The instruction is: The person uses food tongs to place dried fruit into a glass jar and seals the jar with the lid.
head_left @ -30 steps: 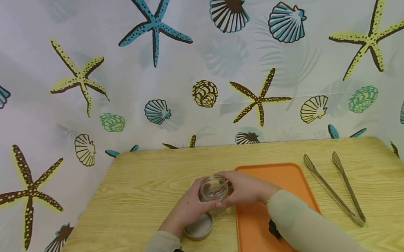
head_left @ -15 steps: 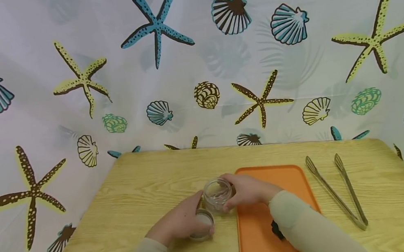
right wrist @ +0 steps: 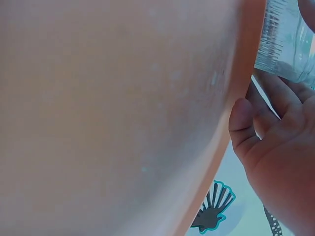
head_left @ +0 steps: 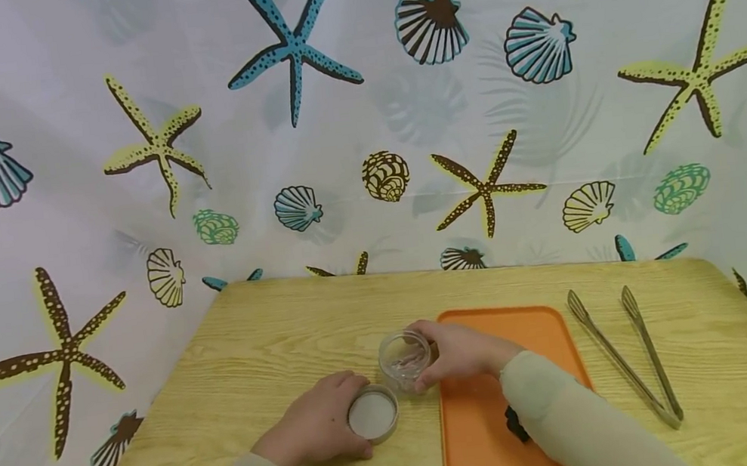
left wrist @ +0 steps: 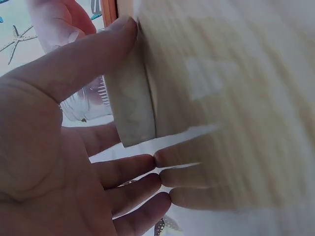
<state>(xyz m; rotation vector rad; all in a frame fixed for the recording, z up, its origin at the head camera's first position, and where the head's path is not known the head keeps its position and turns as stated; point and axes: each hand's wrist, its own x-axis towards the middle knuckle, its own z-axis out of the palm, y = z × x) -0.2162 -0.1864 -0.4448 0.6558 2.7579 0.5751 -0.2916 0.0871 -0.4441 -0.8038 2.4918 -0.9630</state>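
Note:
A clear open jar [head_left: 403, 370] stands on the table by the orange tray's left edge, with something thin and hard to make out inside. My right hand [head_left: 457, 349] grips its right side, thumb in front; in the right wrist view the fingers curl beneath the ribbed end of the jar [right wrist: 283, 44]. To the jar's lower left lies a round lid [head_left: 373, 414], its pale inner side facing up. My left hand [head_left: 321, 423] holds the lid between thumb and fingers. The left wrist view has the thumb [left wrist: 110, 44] against the lid's rim [left wrist: 130, 108].
The orange tray [head_left: 485, 449] lies right of the jar, partly beneath the right forearm. Metal tongs [head_left: 622, 359] rest spread beyond it on the wooden table [head_left: 268, 335]. A curtain printed with shells and starfish [head_left: 335, 131] surrounds the back and sides.
My left hand has let go of the jar, moved down-left and taken hold of the lid. The right hand still holds the jar, which has come down slightly toward the table.

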